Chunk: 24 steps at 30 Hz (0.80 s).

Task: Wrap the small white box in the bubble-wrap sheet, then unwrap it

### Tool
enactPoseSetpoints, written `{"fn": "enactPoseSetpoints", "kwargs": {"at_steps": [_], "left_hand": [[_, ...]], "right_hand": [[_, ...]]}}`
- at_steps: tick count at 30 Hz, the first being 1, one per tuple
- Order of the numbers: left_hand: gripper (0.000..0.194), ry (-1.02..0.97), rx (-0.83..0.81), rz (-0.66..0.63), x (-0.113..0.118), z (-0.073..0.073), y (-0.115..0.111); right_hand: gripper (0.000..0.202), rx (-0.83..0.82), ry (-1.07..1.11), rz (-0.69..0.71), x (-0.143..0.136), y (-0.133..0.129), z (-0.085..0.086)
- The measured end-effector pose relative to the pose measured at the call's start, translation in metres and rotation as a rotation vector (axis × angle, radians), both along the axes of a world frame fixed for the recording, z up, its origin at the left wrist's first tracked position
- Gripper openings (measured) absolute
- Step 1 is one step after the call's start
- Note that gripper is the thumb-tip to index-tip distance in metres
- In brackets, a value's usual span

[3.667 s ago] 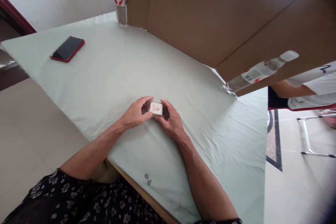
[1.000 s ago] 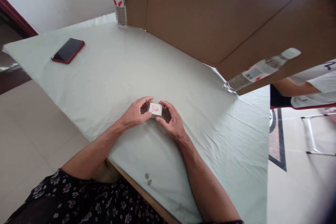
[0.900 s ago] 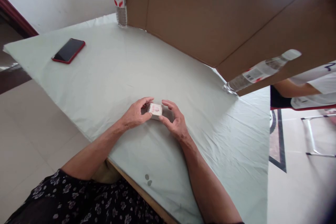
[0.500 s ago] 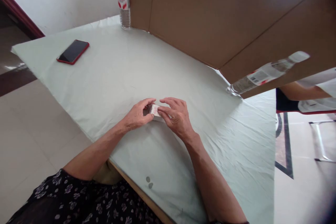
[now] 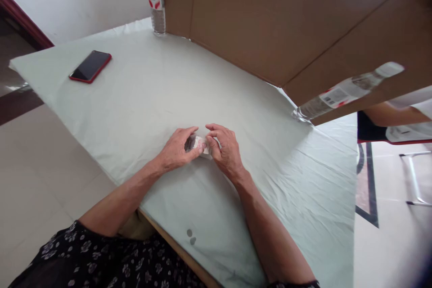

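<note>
A small white box [image 5: 199,143] with faint reddish print lies low over the pale cloth, between both hands. My left hand [image 5: 178,147] closes on its left end, thumb across the top and fingers curled behind. At the right end, my right hand [image 5: 224,147] has its thumb and bent fingertips at the box's edge, the other fingers arched above. The palms hide part of the box. Several dark round coin-like discs [image 5: 191,236] lie on the cloth near the front edge.
A phone in a red case [image 5: 90,66] lies at the left. One water bottle [image 5: 156,4] stands at the back; another bottle [image 5: 347,92] stands at the right, beside a tall brown cardboard panel [image 5: 243,18]. Another person's arm [image 5: 394,114] shows at the far right.
My left thumb has moved right over the top of the box. The right thumb and fingertips have drawn back from its top toward the right end, and the box has turned slightly.
</note>
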State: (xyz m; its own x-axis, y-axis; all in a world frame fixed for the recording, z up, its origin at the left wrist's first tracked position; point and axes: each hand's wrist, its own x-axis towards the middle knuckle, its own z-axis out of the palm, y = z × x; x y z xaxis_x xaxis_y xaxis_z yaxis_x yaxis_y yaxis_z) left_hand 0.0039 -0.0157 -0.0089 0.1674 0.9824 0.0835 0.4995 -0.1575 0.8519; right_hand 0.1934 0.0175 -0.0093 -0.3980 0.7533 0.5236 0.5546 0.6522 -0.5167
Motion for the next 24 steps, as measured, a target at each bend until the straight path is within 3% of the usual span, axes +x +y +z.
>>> {"fn": "enactPoseSetpoints", "kwargs": {"at_steps": [5,11,24], "left_hand": [[0.075,-0.023,-0.041,-0.034,0.0,0.001,-0.001],[0.073,-0.108,0.021,-0.169,0.0,-0.002,-0.002],[0.088,-0.13,-0.145,-0.268,-0.002,0.004,-0.004]], "right_hand": [[0.012,-0.067,0.035,-0.03,0.003,-0.006,0.011],[0.012,-0.083,0.123,-0.078,0.006,-0.007,0.023],[0.015,-0.158,0.299,-0.199,0.029,0.001,0.026]]}}
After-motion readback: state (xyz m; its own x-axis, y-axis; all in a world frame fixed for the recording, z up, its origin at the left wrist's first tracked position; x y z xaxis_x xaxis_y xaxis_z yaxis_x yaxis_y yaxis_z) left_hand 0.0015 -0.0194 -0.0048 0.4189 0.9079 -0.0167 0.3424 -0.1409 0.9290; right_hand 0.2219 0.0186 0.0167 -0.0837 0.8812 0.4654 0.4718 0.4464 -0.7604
